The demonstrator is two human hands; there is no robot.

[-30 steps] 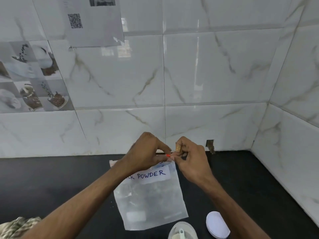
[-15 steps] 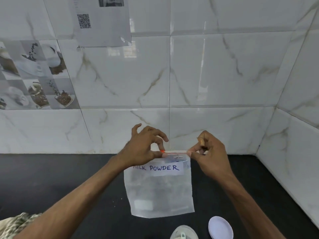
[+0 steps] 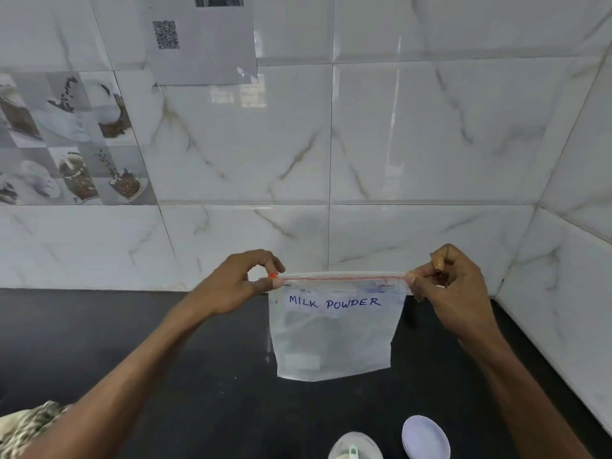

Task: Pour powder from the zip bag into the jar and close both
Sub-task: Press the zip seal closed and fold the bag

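A clear zip bag labelled "MILK POWDER" hangs upright above the black counter, its red zip strip stretched flat along the top. My left hand pinches the strip's left end. My right hand pinches its right end. The bag looks almost empty. At the bottom edge of the view the open jar shows only its rim, with white powder and a small scoop inside. The white round lid lies flat on the counter just right of the jar.
The black counter runs left to right under the bag. White marble-look tiled walls close it off behind and on the right, forming a corner. A paper sheet with a QR code hangs on the back wall.
Both hands started together at the middle of the zip strip. The right hand slid right along it and the left moved to the left end. The bag rose upright.
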